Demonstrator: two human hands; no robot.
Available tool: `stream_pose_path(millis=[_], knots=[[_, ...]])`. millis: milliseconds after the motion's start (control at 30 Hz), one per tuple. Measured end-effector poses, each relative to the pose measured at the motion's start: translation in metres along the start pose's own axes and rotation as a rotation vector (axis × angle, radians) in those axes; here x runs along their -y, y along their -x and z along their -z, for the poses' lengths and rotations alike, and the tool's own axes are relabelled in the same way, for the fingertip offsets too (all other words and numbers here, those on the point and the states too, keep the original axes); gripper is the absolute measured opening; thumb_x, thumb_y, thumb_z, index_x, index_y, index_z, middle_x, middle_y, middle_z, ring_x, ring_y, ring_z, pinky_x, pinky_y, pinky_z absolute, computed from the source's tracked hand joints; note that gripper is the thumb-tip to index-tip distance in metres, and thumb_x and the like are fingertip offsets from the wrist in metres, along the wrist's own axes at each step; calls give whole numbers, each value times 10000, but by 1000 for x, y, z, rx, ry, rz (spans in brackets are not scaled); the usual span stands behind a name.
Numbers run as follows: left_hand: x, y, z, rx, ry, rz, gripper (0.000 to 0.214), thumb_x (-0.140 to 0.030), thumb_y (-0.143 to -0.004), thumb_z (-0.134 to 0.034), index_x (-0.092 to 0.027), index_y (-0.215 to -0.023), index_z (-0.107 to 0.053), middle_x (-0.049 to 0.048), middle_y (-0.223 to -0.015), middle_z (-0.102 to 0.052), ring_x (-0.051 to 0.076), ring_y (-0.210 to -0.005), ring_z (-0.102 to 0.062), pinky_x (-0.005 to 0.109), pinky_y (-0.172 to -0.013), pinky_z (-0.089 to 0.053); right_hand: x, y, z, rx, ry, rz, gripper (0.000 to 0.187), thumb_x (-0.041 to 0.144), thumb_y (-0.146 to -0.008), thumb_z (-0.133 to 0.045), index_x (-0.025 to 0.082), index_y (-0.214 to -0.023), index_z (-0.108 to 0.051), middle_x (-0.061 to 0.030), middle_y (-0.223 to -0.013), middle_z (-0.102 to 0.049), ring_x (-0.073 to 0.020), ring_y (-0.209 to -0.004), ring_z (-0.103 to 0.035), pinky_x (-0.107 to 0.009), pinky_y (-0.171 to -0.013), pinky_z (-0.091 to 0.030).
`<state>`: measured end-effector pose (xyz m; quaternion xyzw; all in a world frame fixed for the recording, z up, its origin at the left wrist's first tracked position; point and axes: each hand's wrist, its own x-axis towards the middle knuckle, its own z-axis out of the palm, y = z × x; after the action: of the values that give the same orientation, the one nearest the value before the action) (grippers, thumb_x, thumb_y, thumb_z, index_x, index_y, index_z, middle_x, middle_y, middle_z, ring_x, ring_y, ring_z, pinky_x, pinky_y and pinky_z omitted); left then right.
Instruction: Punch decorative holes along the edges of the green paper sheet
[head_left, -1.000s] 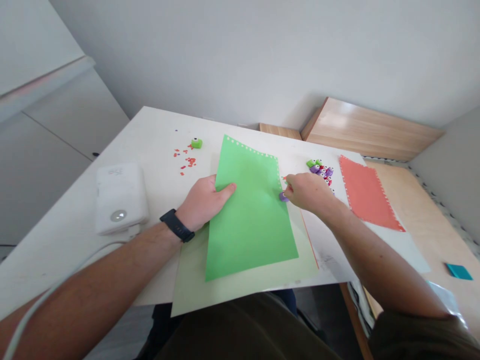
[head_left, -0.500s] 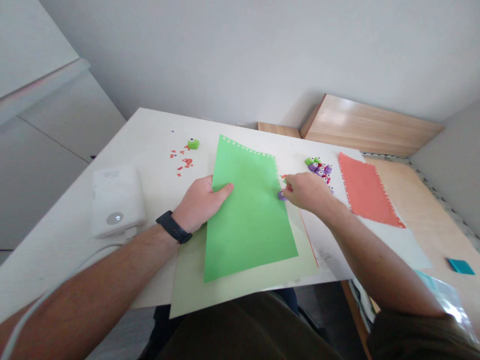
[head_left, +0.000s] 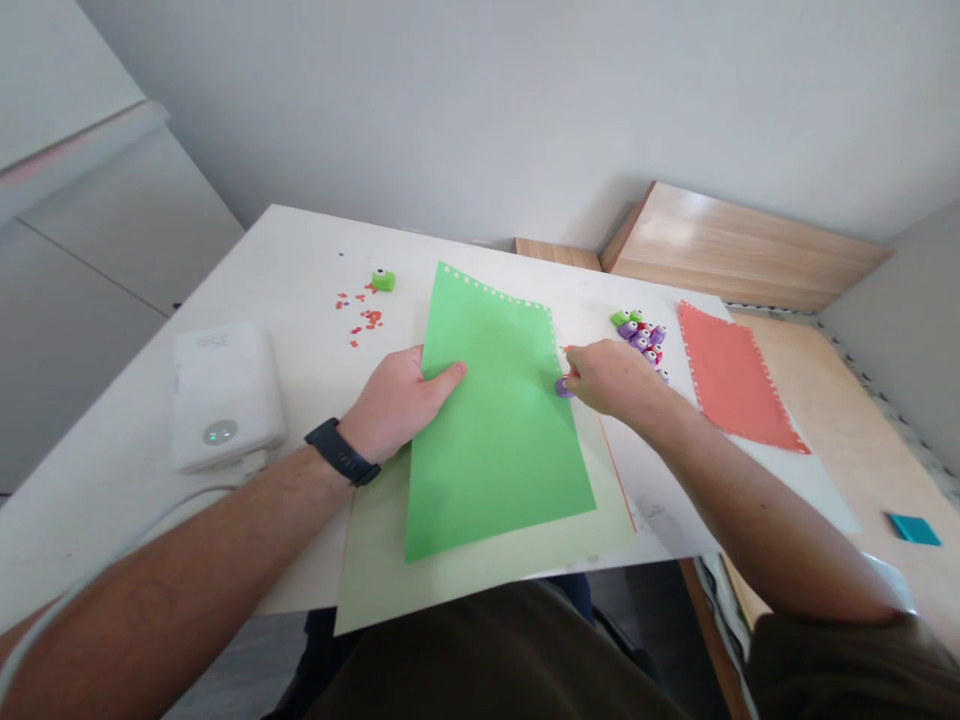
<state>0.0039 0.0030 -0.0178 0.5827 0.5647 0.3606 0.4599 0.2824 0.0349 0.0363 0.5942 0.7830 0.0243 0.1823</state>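
Observation:
A green sheet of paper (head_left: 495,430) is tilted up in front of me, with small holes along its top edge and the upper right edge. My left hand (head_left: 401,400) is closed on its left edge, thumb on top. At the right edge, my right hand (head_left: 611,378) is closed on a small purple craft punch (head_left: 563,387), which sits over the paper's rim. The fingers hide most of the punch. Under the green sheet lies a pale sheet (head_left: 375,590).
A green punch (head_left: 383,280) stands near red paper bits (head_left: 371,319). Several coloured punches (head_left: 641,336) cluster at right, beside a red sheet with punched edges (head_left: 739,375). A white power bank (head_left: 225,395) with a cable sits at left. A teal item (head_left: 913,529) lies far right.
The view has shifted slightly. Both hands keep their holds on the paper and the purple punch, with barely any movement.

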Motion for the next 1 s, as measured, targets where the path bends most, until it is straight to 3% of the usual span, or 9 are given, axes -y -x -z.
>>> stream_pose_path(millis=[300, 500, 633, 733, 1000], knots=[[-1, 0, 0, 1, 6, -9, 449, -503, -937, -684, -210, -1262, -786, 82, -1284, -789, 328, -1101, -779, 482, -1057, -592, -5, 0, -6, -52, -46, -3, 239, 349, -946, -625, 182, -1018, -780, -157, -929, -779, -307, -876, -732, -337, -695, -447], [-2, 0, 0, -4, -20, -36, 443, -492, -948, -674, -224, -1283, -783, 72, -1295, -785, 328, -1125, -771, 497, -1084, -574, -14, 14, -25, -251, -271, -87, 213, 347, -990, -567, 197, -961, -716, -94, -850, -751, -244, -755, -675, -322, -636, -368], [-5, 1, 0, -8, -28, -42, 453, -495, -957, -660, -216, -1295, -777, 75, -1328, -770, 326, -1126, -771, 487, -1077, -579, -25, 19, -43, -274, -549, 126, 364, 462, -928, -720, 201, -1178, -684, -82, -1035, -743, -217, -823, -664, -323, -749, -460], [-6, 2, -1, -23, -38, -34, 456, -505, -955, -662, -211, -1283, -780, 78, -1321, -773, 330, -1119, -772, 483, -1059, -589, -29, 18, -55, -286, -625, 258, 236, 363, -924, -745, 208, -1099, -713, -69, -1016, -708, -215, -870, -651, -337, -825, -486], [-10, 1, 3, -66, -109, -26, 462, -544, -946, -671, -227, -1265, -777, 60, -1274, -796, 319, -1106, -774, 444, -1071, -578, -23, 18, -65, -357, -754, 254, 148, 276, -958, -696, 202, -1085, -671, -53, -948, -681, -207, -840, -634, -337, -797, -483]])
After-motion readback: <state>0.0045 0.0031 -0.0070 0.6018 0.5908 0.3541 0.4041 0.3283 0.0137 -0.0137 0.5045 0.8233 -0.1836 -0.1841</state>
